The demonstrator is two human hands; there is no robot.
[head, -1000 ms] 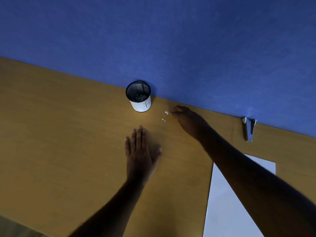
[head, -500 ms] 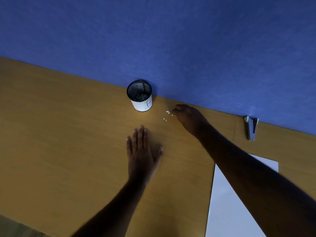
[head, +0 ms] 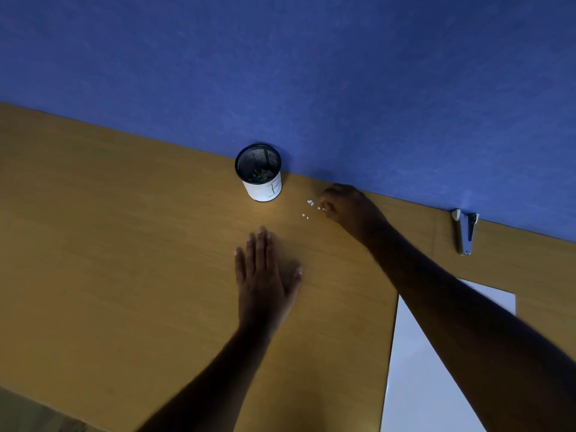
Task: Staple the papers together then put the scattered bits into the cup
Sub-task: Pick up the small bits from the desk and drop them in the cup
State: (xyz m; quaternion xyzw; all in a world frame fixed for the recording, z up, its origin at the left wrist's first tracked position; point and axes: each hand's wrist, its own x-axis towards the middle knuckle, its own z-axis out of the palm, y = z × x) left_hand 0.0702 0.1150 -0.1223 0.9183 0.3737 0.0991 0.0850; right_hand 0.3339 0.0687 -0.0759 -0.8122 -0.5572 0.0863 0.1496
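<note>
A black mesh cup (head: pixel 261 173) with a white label stands at the back of the wooden desk, against the blue wall; small coloured bits lie inside it. Several tiny white paper bits (head: pixel 309 208) lie scattered on the desk to its right. My right hand (head: pixel 352 210) rests just right of them, fingers curled, fingertips touching the nearest bits. My left hand (head: pixel 265 275) lies flat, palm down, on the desk in front of the cup, holding nothing. White papers (head: pixel 424 363) lie at the lower right, partly under my right forearm. A grey stapler (head: pixel 465 230) lies at the far right by the wall.
The wooden desk (head: pixel 124 260) ends at the blue wall (head: pixel 311 73) along the back. A seam in the desk surface runs near the stapler. The desk's front edge shows at the bottom left corner.
My right hand has stayed at the bits, its fingertips closing in on them slightly. My left hand has not moved. The view has shifted a little.
</note>
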